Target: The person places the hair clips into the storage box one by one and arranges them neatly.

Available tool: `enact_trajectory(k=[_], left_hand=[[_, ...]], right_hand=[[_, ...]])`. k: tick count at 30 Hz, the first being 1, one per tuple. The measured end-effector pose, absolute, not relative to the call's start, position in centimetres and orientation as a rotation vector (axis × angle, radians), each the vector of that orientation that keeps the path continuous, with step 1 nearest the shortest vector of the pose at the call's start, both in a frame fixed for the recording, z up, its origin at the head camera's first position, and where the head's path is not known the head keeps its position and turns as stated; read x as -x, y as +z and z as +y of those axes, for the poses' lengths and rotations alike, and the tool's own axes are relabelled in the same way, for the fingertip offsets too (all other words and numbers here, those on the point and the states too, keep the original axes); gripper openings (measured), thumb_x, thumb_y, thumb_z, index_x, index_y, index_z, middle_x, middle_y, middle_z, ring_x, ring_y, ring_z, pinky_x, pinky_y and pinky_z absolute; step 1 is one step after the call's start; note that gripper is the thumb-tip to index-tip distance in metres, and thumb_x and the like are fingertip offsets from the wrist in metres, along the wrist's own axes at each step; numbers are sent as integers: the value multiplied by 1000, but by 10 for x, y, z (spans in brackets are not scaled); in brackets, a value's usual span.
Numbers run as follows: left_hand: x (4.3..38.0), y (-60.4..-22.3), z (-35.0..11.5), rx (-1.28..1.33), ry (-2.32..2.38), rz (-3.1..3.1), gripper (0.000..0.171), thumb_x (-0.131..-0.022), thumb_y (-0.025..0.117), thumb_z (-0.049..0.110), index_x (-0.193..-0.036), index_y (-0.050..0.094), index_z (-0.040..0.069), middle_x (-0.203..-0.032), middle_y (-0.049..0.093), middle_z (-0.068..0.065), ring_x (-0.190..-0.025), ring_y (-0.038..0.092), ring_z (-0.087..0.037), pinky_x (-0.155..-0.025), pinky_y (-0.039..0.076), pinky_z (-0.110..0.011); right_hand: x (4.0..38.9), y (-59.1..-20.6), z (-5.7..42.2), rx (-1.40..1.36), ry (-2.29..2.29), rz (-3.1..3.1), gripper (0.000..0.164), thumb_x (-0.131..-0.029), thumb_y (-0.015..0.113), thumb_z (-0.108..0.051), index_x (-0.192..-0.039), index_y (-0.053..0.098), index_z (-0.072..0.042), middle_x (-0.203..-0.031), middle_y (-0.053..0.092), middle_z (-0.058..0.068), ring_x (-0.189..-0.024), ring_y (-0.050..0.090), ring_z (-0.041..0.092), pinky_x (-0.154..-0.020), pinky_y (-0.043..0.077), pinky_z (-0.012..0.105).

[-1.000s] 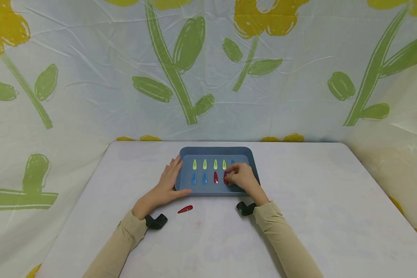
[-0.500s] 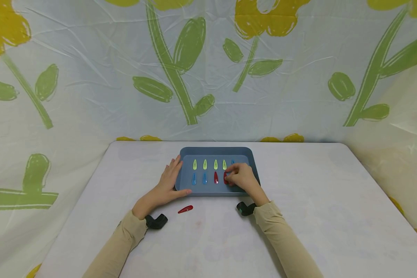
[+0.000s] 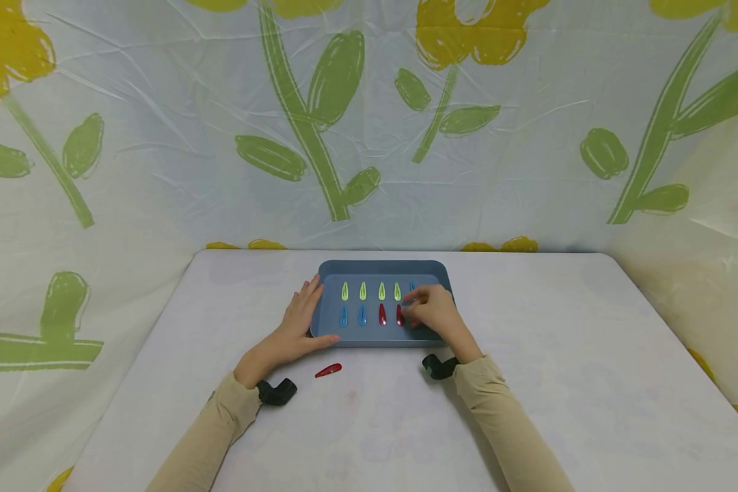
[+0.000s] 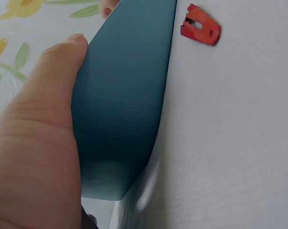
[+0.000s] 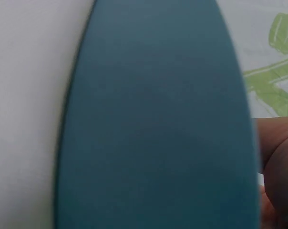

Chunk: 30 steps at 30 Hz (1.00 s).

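Observation:
A blue-grey tray (image 3: 369,335) holds two rows of snap hair clips. In the back row are several yellow-green clips (image 3: 363,291) and a blue clip (image 3: 412,288), partly covered by the right hand. Two blue clips (image 3: 343,316), a red clip (image 3: 383,314) and another red clip (image 3: 400,315) make up the front row. My right hand (image 3: 433,311) is over the tray's right side, bent fingers just right of that last red clip, nothing visible between them. My left hand (image 3: 298,324) rests along the tray's left edge, fingers straight, thumb at the front rim (image 4: 101,95).
A red hair clip (image 3: 328,370) lies on the white table (image 3: 369,437) in front of the tray, near the left thumb. Black wrist-worn cameras (image 3: 277,393) sit below both hands. Behind the table hangs a flower-printed curtain (image 3: 178,137).
My right hand has drawn slightly to the right, off the front row's right red clip, which now shows more fully and stays in the tray. The left hand has not moved.

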<state>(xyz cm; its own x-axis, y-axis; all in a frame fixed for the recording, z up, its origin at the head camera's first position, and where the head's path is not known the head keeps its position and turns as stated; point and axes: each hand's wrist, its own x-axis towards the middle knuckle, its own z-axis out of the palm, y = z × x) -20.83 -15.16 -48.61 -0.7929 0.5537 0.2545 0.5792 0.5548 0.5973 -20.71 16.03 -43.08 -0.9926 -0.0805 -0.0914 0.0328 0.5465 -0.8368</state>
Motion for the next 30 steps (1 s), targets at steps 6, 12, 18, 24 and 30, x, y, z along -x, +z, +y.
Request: enact_trajectory(k=[6, 12, 18, 24, 30], left_hand=[[208, -485, -151, 984, -1070, -2757, 109, -87, 70, 53, -156, 10, -6, -165, -1, -20, -149, -3, -45, -116, -2, -61], [207, -484, -151, 981, -1081, -2758, 109, -86, 70, 53, -156, 10, -6, -164, -1, -20, -149, -4, -45, -116, -2, -62], [207, -484, -151, 987, -1080, -2743, 110, -87, 69, 56, -155, 11, -7, -164, 0, -21, -149, -3, -46, -115, -2, -63], [208, -486, -152, 999, -1070, -2738, 109, -87, 69, 54, -156, 11, -7, -165, -1, -19, -149, -4, -44, -116, -2, -62], [209, -488, -153, 1002, -1078, -2743, 108, -88, 67, 56, -156, 10, -6, -165, -3, -18, -149, -5, -43, -116, -3, -61]], right_hand=[[206, -426, 161, 117, -1464, 2684, 21, -85, 71, -3, -104, 71, 4, -70, 69, 7, -57, 66, 18, -59, 55, 30], [204, -425, 155, 286, -1563, 2706, 12, -90, 69, -6, -98, 73, 3, -75, 71, 12, -59, 65, 24, -57, 53, 27], [198, -422, 141, 486, -1599, 2747, 11, -92, 69, -9, -95, 75, 0, -78, 71, 9, -61, 64, 20, -55, 51, 28], [190, -419, 125, 709, -1637, 2709, 7, -90, 71, -6, -95, 76, -4, -80, 72, 8, -64, 65, 24, -58, 53, 29], [180, -416, 111, 911, -1583, 2666, 7, -89, 73, -5, -95, 76, -7, -88, 73, 1, -77, 66, 14, -68, 56, 32]])
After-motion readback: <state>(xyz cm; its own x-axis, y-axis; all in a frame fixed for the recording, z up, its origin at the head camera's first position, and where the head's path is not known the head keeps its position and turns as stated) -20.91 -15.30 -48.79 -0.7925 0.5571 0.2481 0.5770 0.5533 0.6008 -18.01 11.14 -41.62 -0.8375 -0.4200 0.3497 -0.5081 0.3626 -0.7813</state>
